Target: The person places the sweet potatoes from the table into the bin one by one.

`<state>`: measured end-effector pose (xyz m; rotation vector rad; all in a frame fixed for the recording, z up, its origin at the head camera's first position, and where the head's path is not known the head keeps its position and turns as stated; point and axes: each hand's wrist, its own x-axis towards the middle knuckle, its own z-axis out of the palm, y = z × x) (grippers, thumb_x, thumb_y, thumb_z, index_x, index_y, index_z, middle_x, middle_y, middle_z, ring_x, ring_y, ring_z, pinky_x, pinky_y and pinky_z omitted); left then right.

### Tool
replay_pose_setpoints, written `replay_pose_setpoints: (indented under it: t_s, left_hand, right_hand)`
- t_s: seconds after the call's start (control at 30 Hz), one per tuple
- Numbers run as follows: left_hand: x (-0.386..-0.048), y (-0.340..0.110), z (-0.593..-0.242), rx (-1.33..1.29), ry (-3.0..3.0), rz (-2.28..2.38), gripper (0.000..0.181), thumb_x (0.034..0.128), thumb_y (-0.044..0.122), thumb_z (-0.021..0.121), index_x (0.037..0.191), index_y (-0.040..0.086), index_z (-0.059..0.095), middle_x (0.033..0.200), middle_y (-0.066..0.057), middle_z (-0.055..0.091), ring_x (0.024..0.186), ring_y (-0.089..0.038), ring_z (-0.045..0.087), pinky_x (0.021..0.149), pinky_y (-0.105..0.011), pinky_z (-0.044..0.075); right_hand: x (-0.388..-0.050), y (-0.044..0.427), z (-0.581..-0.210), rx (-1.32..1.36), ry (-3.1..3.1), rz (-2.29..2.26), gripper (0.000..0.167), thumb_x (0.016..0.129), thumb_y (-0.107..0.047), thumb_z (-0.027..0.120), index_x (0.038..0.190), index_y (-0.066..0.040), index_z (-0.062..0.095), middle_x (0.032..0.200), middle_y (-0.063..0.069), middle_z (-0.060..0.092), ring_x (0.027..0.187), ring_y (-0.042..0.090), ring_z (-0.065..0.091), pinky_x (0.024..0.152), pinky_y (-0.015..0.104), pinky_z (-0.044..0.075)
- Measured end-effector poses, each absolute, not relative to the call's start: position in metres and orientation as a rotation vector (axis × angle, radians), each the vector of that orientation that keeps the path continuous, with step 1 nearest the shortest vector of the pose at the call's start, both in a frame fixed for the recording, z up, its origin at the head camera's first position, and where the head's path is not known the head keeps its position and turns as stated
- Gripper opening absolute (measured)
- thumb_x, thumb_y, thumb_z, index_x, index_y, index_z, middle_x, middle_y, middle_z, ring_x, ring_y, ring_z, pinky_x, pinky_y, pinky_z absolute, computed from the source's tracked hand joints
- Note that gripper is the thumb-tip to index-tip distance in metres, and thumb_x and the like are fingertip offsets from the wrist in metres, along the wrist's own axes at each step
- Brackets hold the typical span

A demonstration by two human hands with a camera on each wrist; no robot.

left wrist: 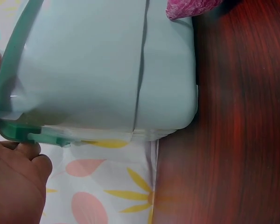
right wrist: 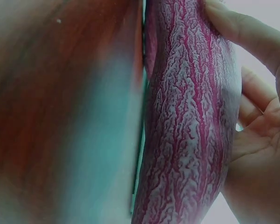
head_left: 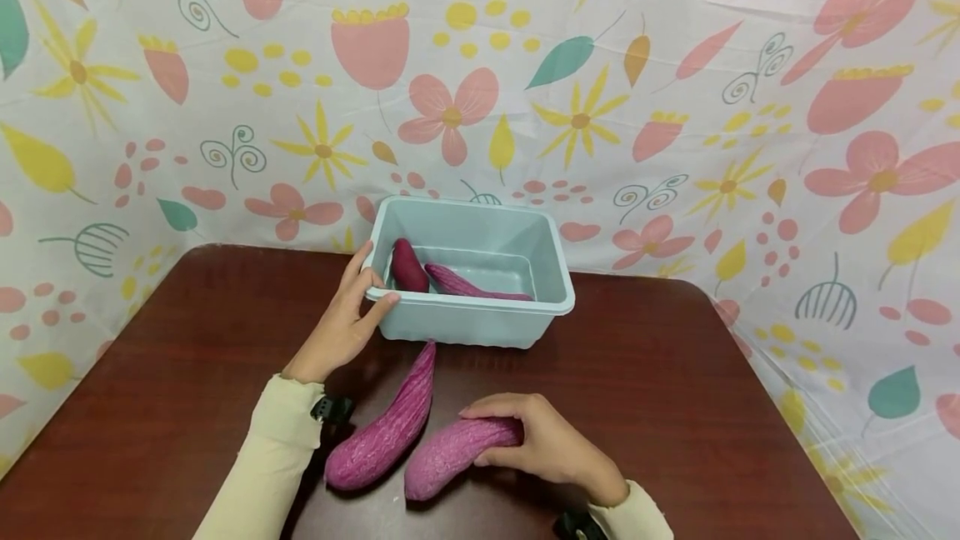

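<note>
A light blue plastic bin stands at the back of the table, holding a dark purple eggplant and a slim striped eggplant. My left hand grips the bin's left front corner, thumb on the front rim and fingers along the side; the left wrist view shows this hand at the rim. In front of the bin, my right hand holds a striped pink-purple eggplant between thumb and fingers. Its wrinkled skin fills the right wrist view. Left of it lies another striped eggplant, untouched.
Dark reddish-brown wood makes up the tabletop. Behind the bin hangs a white cloth with printed flowers and leaves, which also runs down both sides of the table.
</note>
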<state>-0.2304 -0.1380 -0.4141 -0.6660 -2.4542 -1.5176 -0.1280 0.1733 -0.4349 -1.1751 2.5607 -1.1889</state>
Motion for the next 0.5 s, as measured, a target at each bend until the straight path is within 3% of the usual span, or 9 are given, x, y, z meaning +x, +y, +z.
replay_pose_setpoints:
  t_s: [0.5]
  left_hand:
    - [-0.2313, -0.1363, -0.4158, -0.681, -2.432, -1.513, 0.020, 0.1052, 0.026, 0.054, 0.098, 0.010, 0.045, 0.171, -0.010, 0.005, 0.158, -0.038, 0.007, 0.115, -0.070, 0.026]
  right_hand:
    - [-0.1284, 0.1779, -0.4246, -1.198, 2.650, -1.184, 0.045, 0.085, -0.028, 0.082, 0.126, -0.016, 0.068, 0.122, -0.006, 0.073, 0.115, 0.012, 0.068, 0.100, 0.027, 0.052]
